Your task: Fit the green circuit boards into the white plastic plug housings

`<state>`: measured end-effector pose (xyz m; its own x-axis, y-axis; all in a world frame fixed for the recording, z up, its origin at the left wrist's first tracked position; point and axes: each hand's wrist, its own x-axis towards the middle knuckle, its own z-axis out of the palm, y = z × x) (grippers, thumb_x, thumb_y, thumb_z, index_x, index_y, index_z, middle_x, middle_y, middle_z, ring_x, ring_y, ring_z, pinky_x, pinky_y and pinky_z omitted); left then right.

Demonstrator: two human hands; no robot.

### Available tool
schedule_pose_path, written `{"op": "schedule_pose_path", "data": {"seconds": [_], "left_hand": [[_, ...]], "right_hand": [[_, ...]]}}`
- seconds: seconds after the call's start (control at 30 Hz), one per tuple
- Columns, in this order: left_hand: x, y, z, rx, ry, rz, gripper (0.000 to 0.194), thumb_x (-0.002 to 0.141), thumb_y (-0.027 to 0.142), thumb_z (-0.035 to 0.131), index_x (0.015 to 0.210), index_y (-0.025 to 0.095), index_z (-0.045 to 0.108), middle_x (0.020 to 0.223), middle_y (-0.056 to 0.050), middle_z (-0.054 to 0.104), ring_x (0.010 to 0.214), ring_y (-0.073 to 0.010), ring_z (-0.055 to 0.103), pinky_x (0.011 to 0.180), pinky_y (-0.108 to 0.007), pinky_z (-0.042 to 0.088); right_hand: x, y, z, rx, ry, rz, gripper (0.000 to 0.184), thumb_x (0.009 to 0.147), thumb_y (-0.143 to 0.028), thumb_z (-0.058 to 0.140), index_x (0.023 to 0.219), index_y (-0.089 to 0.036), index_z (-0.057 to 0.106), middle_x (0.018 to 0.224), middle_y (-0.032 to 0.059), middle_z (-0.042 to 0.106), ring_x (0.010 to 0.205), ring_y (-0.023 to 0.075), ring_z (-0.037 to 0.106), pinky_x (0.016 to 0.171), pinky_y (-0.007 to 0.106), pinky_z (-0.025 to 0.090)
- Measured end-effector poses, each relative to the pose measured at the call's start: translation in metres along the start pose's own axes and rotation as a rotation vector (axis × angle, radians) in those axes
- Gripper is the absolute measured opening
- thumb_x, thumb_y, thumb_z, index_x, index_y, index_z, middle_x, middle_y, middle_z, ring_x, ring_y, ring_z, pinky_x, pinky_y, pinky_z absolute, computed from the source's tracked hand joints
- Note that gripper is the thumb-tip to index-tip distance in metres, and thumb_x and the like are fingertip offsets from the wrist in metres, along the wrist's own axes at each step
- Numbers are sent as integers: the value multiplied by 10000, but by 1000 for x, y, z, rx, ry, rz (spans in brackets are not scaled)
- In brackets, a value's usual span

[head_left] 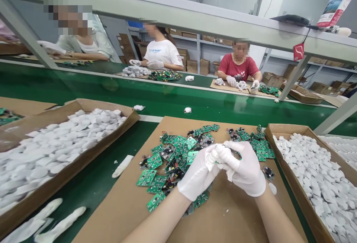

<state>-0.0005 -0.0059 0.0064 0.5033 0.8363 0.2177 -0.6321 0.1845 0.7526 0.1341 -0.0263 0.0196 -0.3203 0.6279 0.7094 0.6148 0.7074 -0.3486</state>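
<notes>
In white gloves, my left hand (199, 172) and my right hand (248, 170) meet above the cardboard sheet (125, 209). Both have their fingers closed and pressed together at the tips. Whatever they hold is mostly hidden by the gloves; some white material shows there, but I cannot tell it from the glove fingers. Beneath and to the left of my hands lies a heap of green circuit boards (178, 150) with small components. A second group of circuit boards (259, 144) lies behind my right hand, and a single circuit board (268, 173) sits beside its wrist.
Cardboard trays with white pieces stand at left (69, 150) and right (309, 161). White finger-shaped covers (122, 166) lie on the green surface. Beyond the green conveyor belt (156, 98), several people work with boards. A metal frame beam (178, 10) crosses above.
</notes>
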Motion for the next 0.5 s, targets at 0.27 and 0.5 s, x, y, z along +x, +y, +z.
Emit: {"op": "schedule_pose_path", "data": {"seconds": [0.27, 0.5], "left_hand": [[2, -2, -1, -124, 0, -103, 382, 736, 466, 778, 636, 157, 578, 659, 7, 519, 602, -121, 473, 534, -244, 427], [3, -3, -3, -136, 51, -133, 274, 693, 369, 815, 657, 158, 644, 677, 3, 576, 637, -126, 503, 622, -259, 453]], "right_hand": [[5, -4, -5, 86, -8, -27, 256, 1000, -218, 445, 1027, -219, 699, 636, -2, 563, 544, 130, 502, 524, 240, 475], [2, -7, -6, -60, 76, -133, 245, 948, -194, 505, 1096, -265, 686, 719, 24, 628, 590, 162, 550, 559, 280, 463]]}}
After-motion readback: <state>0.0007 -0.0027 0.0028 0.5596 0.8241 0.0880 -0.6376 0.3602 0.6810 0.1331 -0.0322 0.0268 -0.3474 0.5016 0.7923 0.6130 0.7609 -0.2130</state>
